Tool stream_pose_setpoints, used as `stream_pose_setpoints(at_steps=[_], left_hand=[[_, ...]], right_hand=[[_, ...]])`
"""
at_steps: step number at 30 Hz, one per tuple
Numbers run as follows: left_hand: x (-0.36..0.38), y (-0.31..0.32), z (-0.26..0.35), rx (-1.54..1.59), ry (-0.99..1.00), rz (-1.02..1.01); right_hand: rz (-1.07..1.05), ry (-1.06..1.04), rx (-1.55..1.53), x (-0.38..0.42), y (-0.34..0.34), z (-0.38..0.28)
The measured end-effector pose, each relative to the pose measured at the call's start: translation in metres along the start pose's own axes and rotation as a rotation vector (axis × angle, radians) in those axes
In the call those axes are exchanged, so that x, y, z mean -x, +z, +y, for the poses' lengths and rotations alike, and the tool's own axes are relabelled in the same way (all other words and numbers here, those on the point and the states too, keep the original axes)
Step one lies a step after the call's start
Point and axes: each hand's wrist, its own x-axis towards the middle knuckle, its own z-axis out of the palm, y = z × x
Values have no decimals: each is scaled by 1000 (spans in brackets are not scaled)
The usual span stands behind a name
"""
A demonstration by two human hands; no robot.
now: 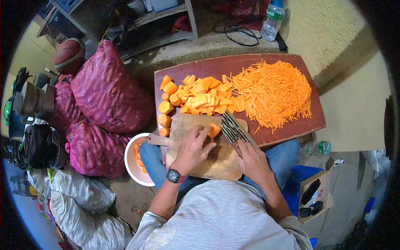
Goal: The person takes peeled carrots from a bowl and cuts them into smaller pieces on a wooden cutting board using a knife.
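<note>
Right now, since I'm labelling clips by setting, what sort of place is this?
Probably a home or small store room used for food preparation: a cutting board, a pile of shredded carrot and bulging pink sacks show it.

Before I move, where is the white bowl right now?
In the head view, the white bowl sits on the left, beside the person's left knee, between the pink sacks and the cutting board.

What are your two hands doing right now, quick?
Left hand: open, beside a carrot piece.
Right hand: closed, holding a knife.
</note>
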Motion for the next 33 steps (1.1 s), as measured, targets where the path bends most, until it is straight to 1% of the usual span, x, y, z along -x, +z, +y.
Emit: stream_pose_setpoints(at_steps=[2,4,6,7,9,10,11,12,13,14,16,17,20,23,27,33], left_hand=[[-6,9,2,33,-54,-24],[-9,19,-5,17,-39,-10],[-10,28,-14,-1,-30,3],[-10,32,-19,10,-38,18],[-10,34,-21,20,-22,60],[-9,36,-22,21,-34,48],[-8,38,-22,22,-32,78],[-8,40,-23,22,-29,108],[-8,42,-24,-10,-8,142],[-6,44,-25,-13,-24,123],[-5,45,-23,-22,3,137],[-5,47,-27,-33,40,164],[-6,48,-28,-52,68,183],[-7,43,-22,-48,25,155],[-6,47,-25,-60,36,161],[-5,49,-29,-28,37,177]], right_hand=[[-18,-6,-11,-3,-4,0],[-38,-16,-22,-10,-14,-4],[0,-121,-106,-18,-39,-17],[102,-206,-174,-22,-54,-28],[145,-238,-350,-20,-106,-73],[112,-290,-373,-15,-132,-89],[77,-341,-402,-10,-154,-103],[-1,-636,-239,-3,-171,-101],[48,-380,-255,15,-197,-139],[90,-121,-265,31,-214,-174],[62,-177,-199,39,-229,-188],[54,-181,-173,40,-233,-192],[43,-173,-131,40,-233,-191],[30,-156,-104,39,-232,-192],[44,-148,-95,38,-233,-193],[52,-224,-112,25,-230,-202]])
